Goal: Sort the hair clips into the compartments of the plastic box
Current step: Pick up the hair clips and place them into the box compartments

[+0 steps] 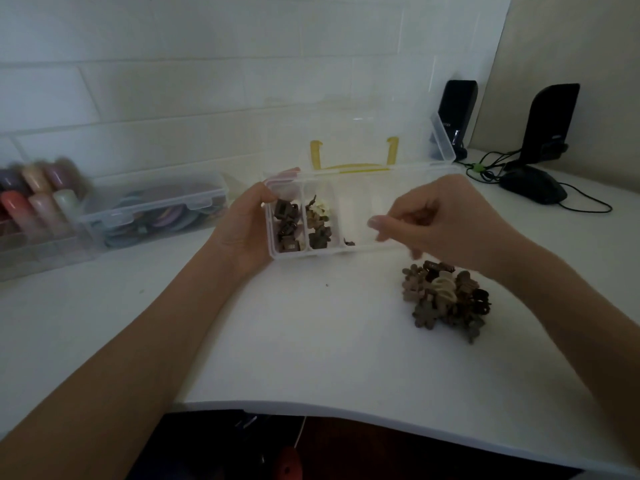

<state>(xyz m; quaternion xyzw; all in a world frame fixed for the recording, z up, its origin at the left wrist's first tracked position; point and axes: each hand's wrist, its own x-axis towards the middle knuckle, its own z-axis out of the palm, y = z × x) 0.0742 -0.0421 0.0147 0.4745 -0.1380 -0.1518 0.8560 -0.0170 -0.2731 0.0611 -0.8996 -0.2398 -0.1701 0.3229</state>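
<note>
Worktop (311,341) edge lies nearest, white and curved, with both forearms reaching over it. Just beyond, to the right, sits the pile of hair clips (445,299), brown and cream flower shapes heaped together, close under the right wrist.

Next comes the plastic box (346,252), clear, its long axis running left to right across the view, its open lid standing up at the back with a yellow handle. The left hand (247,226) grips the box's left end, thumb curled over the rim. Its leftmost compartment holds dark squarish clips, the second holds flower clips in brown and cream, and one small dark clip lies at the near edge of the third.

The right hand (436,220) hovers over the right-hand compartments with fingers curled and fingertips drawn together; whether they pinch a clip I cannot tell, as nothing shows between them.

To do this step well, I judge: keep the box steadied, match each clip by shape, and release low inside the walls so nothing bounces across a divider.

Farther back stand another lidded container (152,213), two dark speakers (550,123) and a mouse (533,185).
</note>
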